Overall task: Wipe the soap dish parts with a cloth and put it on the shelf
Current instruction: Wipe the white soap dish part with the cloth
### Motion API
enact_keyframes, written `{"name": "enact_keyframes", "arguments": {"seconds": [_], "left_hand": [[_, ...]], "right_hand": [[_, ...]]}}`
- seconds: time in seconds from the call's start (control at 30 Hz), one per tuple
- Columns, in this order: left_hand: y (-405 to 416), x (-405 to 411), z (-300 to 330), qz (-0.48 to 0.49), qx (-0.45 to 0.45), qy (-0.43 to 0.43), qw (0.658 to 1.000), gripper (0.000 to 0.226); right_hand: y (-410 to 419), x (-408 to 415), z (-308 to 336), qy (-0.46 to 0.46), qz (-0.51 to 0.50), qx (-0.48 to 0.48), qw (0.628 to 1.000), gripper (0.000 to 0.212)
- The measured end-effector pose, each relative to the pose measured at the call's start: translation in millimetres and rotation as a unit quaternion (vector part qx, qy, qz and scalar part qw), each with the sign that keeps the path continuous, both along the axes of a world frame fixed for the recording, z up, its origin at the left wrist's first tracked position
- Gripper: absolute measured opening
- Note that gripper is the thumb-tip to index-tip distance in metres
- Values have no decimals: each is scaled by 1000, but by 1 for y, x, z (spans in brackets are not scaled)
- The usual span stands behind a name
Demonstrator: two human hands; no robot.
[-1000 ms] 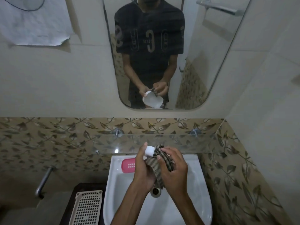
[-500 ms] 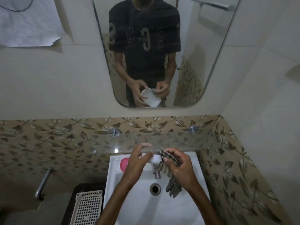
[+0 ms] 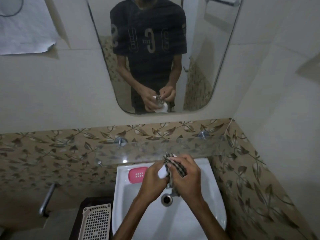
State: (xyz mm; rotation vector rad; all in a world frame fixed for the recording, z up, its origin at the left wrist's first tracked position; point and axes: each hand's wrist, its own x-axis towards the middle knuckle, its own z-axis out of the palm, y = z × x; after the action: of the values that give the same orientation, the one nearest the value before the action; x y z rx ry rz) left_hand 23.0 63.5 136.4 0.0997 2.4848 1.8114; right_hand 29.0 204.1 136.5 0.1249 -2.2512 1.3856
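soap dish part, being wiped over sink
left hand holds white dish part; right hand grips checked cloth against it.

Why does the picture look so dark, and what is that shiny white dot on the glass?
In the head view the room is dimly lit, so the hands and the cloth look murky. The dot is glare from a light on the glass shelf. The wide lens bends the mirror edges.

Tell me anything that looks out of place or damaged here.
The pink slotted soap dish insert lies apart on the white sink's rim, separated from the white dish part being wiped. The white paper sheet on the wall has a torn lower edge. Nothing spilled.
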Motion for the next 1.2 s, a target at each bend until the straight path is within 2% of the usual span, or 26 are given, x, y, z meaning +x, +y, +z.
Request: {"name": "enact_keyframes", "arguments": {"seconds": [0.07, 0.13, 0.23, 0.37, 0.5, 0.57, 0.63, 0.67, 0.77, 0.8, 0.9, 0.93, 1.0, 1.07, 1.1, 1.13, 1.2], "left_hand": [[4, 0, 0, 0, 25, -23, 999, 21], [6, 4, 4, 12, 56, -39, 998, 16], [4, 8, 7, 32, 83, -54, 995, 26], [8, 12, 8, 15, 97, -61, 993, 45], [7, 12, 11, 38, 117, -45, 991, 32], [8, 11, 10, 37, 113, -49, 992, 33], [10, 10, 6, 44, 93, -56, 993, 50], [10, 10, 6, 50, 94, -55, 993, 53], [8, 9, 6, 66, 118, -34, 990, 37], [8, 9, 6, 65, 117, -33, 990, 38], [10, 8, 4, 69, 107, -55, 990, 69], [11, 8, 4, 76, 109, -59, 989, 71], [10, 5, 6, 93, 130, -51, 986, 48], [10, 2, 7, 108, 137, -50, 983, 42], [11, 2, 9, 107, 138, -49, 984, 45], [11, 2, 9, 100, 142, -49, 984, 49], [12, 5, 8, 103, 145, -65, 982, 68]], "right_hand": [[0, -3, 0, -43, -55, -58, 996, 21], [-6, 0, 1, -47, -24, -55, 997, 18], [-12, 10, 5, 3, 88, 20, 996, 13], [11, -19, 10, -84, -9, -52, 995, 9], [-8, 0, 12, -24, 119, 20, 992, 8], [-1, -13, 11, -53, 86, -2, 995, 7], [7, -27, 14, -95, 24, -46, 994, 9], [4, -27, 14, -90, 29, -36, 995, 10], [-12, -4, 12, -29, 130, 20, 991, 10], [-10, -4, 11, -14, 134, 17, 991, 10], [5, -28, 16, -85, 33, -79, 993, 10], [6, -30, 18, -89, 29, -82, 992, 11], [-2, -24, 23, -53, 68, -40, 995, 16], [-7, -17, 16, -28, 115, -9, 993, 16], [-6, -18, 17, -53, 128, -42, 989, 15], [-3, -23, 19, -103, 130, -115, 979, 18], [3, -37, 22, -220, 164, -273, 922, 25]]}}
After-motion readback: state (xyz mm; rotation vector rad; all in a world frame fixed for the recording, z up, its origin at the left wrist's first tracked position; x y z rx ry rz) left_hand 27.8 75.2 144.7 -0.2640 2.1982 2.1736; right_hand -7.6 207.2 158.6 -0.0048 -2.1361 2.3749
